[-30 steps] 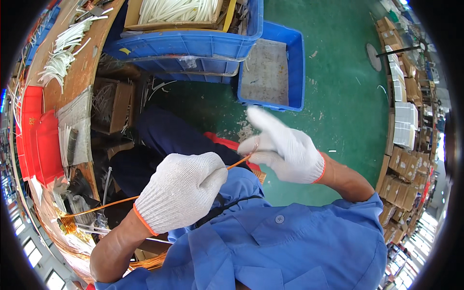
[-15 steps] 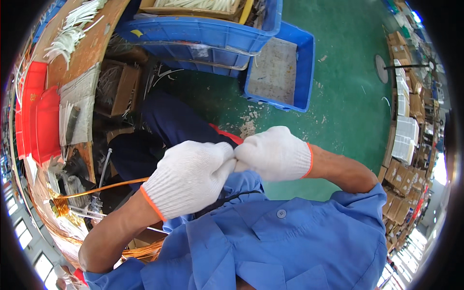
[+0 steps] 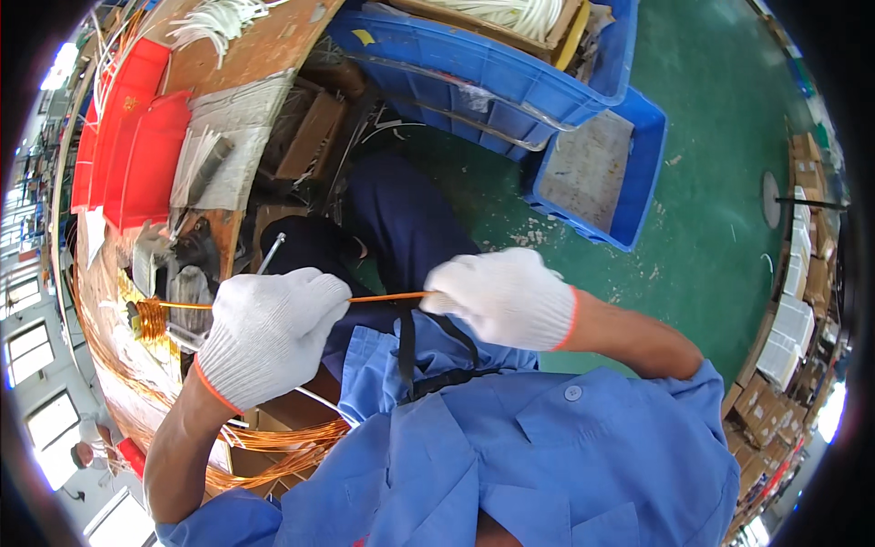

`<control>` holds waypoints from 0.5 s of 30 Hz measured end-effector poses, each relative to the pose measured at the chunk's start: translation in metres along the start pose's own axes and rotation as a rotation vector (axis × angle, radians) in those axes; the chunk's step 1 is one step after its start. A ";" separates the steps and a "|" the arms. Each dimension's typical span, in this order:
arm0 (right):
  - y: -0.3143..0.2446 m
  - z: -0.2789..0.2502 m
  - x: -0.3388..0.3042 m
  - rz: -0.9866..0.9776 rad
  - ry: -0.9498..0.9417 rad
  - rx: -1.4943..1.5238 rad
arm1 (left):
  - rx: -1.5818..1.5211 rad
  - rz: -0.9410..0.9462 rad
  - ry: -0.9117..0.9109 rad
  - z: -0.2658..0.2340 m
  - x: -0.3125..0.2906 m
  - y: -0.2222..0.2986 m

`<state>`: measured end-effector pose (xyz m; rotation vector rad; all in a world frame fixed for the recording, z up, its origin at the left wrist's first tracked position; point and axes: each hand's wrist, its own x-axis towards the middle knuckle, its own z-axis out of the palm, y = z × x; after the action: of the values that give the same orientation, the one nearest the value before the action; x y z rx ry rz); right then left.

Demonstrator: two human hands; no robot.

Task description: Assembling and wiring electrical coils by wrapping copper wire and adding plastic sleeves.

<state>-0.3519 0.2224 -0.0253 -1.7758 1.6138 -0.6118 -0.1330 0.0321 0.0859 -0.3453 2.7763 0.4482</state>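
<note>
A stretch of copper wire (image 3: 390,296) runs taut between my two white-gloved hands. My left hand (image 3: 273,324) is closed around it, nearer the bench. From there the wire carries on leftward to a tight copper coil (image 3: 149,319) at the bench edge. My right hand (image 3: 501,296) pinches the wire in front of my body; the wire's far end is hidden in that glove. Loose loops of copper wire (image 3: 292,439) hang below my left forearm.
Red plastic bins (image 3: 150,164) and white tubing (image 3: 219,23) lie on the wooden bench (image 3: 273,36) at the left. Stacked blue crates (image 3: 474,64) stand ahead, with another blue crate (image 3: 649,182) beside them on the green floor. Cardboard boxes (image 3: 756,392) line the right side.
My hands were together and have moved apart, the left one toward the bench, exposing wire between them. The whole view has shifted, so bench and crates appear further right.
</note>
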 end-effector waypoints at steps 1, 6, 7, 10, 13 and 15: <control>-0.011 0.007 0.020 -0.052 0.062 -0.016 | 0.005 -0.004 -0.010 0.000 0.000 0.000; -0.029 0.016 0.059 -0.164 0.211 -0.031 | 0.036 -0.040 0.106 -0.006 -0.010 -0.010; -0.022 0.010 0.051 -0.182 0.244 0.054 | 0.063 -0.081 0.100 -0.017 -0.022 -0.016; 0.003 -0.009 0.024 -0.076 0.299 0.034 | 0.206 -0.090 0.113 -0.031 -0.028 -0.074; -0.015 -0.004 0.035 -0.164 0.196 -0.012 | 0.208 -0.162 0.086 -0.030 -0.076 -0.067; -0.040 0.008 0.060 -0.152 0.116 -0.104 | 0.231 -0.160 0.035 -0.025 -0.068 -0.066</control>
<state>-0.3107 0.1657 -0.0063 -1.9861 1.6230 -0.7245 -0.0579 -0.0241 0.1137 -0.5178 2.7678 0.0828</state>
